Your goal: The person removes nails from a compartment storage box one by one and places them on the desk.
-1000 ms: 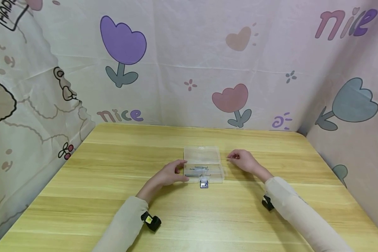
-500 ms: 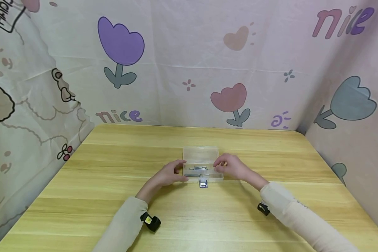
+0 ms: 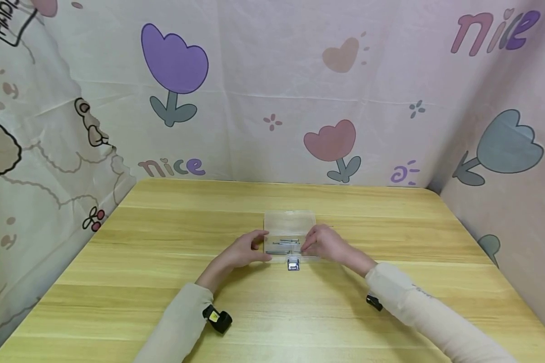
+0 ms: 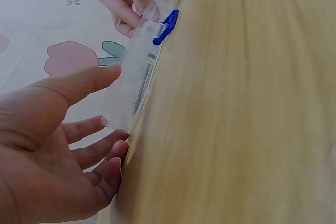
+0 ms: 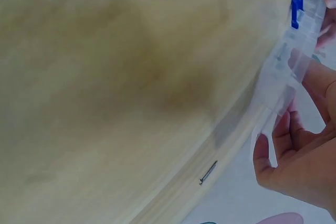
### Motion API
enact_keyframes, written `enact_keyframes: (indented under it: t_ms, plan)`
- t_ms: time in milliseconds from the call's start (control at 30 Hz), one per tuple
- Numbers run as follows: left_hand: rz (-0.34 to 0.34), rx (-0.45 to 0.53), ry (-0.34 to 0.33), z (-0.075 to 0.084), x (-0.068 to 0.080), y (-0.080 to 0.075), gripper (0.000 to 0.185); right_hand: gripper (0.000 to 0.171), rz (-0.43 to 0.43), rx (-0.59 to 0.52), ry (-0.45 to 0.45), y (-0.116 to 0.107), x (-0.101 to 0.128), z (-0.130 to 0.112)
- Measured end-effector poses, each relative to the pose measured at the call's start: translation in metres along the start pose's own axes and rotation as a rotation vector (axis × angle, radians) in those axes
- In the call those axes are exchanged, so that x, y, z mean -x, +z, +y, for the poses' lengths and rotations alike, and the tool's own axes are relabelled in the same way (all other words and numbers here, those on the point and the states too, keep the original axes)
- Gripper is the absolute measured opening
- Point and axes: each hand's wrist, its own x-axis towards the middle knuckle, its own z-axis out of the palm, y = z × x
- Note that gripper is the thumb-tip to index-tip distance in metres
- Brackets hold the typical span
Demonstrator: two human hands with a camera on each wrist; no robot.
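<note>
A clear plastic compartment box (image 3: 289,223) lies with its lid open on the table, its blue latch (image 3: 293,264) facing me. Inside are several long, thin metal nails (image 3: 286,242). At the box's left end, my left hand (image 3: 240,250) holds it between thumb and fingers. My right hand (image 3: 329,244) has its fingertips down in the front right compartment, by a short metal piece. Whether they pinch that piece cannot be made out. In the right wrist view, one small nail or screw (image 5: 208,172) lies on the table, just beyond the right hand.
The wood-grain table (image 3: 272,312) stretches around the box on all sides. A printed cloth (image 3: 250,146) hangs behind the table and along both sides. Black wrist cameras (image 3: 217,319) are strapped to both sleeves.
My right hand has moved left, from beside the box to inside its front right compartment. A thin metal piece now shows on the table where that hand was. My left hand stays put.
</note>
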Motion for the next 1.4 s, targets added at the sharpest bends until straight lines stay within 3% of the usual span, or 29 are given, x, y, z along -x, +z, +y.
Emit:
enact_keyframes:
  t_ms: [133, 267, 467, 1133, 1400]
  plan:
    - [-0.001, -0.005, 0.005, 0.001, 0.001, 0.000, 0.069, 0.010, 0.023, 0.116, -0.030, 0.004, 0.000, 0.000]
    - [-0.002, -0.005, 0.008, 0.000, 0.001, -0.001, 0.069, 0.011, 0.015, 0.155, -0.036, 0.006, -0.001, -0.002]
    - [-0.006, 0.002, 0.006, 0.001, 0.002, -0.001, 0.070, 0.009, -0.004, 0.153, 0.017, 0.006, -0.002, -0.004]
    - [-0.017, -0.005, 0.004, 0.001, 0.001, -0.001, 0.070, 0.011, 0.001, 0.084, -0.084, 0.007, -0.004, 0.009]
    - [-0.014, -0.001, -0.003, 0.001, 0.000, -0.001, 0.071, 0.010, 0.024, 0.075, -0.064, 0.011, -0.001, 0.008]
